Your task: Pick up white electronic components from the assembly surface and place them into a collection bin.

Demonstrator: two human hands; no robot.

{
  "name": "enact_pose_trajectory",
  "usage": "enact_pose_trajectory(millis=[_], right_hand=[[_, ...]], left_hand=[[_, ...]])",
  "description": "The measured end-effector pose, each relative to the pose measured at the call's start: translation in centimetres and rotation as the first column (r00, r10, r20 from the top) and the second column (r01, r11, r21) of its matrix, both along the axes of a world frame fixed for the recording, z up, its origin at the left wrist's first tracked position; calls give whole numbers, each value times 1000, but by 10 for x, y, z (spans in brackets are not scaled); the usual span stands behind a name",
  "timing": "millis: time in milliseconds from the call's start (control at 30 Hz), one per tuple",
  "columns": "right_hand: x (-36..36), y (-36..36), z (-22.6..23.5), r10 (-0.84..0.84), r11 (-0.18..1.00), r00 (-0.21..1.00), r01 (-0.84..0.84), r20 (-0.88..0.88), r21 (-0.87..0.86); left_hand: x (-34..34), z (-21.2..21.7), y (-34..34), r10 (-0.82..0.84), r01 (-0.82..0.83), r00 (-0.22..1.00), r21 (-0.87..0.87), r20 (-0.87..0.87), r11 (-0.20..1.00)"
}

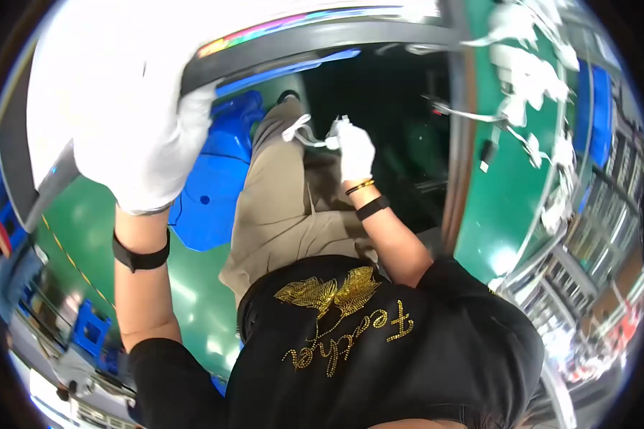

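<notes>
My right hand (356,151), in a white glove, is closed over my lap. It grips a white cable (302,131), whose loose loop sticks out to the left of the fingers. My left hand (154,154), also gloved in white, is raised at the upper left beside the dark edge of a bench (322,36). Glare over the bright white surface (93,64) washes out its fingers, so I cannot make out their pose or anything in them.
Several white cables (526,79) lie bundled on a green surface on the right; a black plug (488,153) hangs near them. A blue plastic stool (211,186) stands by my legs on the green floor (79,214). Metal racks (622,164) stand farther right.
</notes>
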State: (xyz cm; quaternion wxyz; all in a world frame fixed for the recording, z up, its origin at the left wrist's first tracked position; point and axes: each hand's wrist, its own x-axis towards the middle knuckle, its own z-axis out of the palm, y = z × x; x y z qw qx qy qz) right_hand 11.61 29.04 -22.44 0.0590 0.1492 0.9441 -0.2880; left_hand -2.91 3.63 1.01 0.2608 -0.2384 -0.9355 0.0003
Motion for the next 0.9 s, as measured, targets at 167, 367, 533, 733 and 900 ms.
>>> enact_pose_trajectory(millis=[167, 367, 533, 733, 900], right_hand=[[40, -44, 154, 53, 952, 992, -84, -115, -294], [64, 20, 350, -126, 134, 992, 36, 19, -990], [86, 97, 437, -308, 641, 754, -287, -581, -712], [120, 150, 449, -478, 826, 528, -1, -702, -564], [144, 225, 388, -892, -209, 424, -76, 159, -975]], left_hand=[[25, 5, -6, 82, -73, 979, -54, 189, 996], [44, 29, 11, -7, -144, 838, 234, 546, 962], [139, 104, 115, -773, -779, 135, 548, 620, 304], [173, 130, 251, -901, -936, -342, 15, -266, 351], [166, 127, 302, -557, -298, -726, 547, 402, 783]])
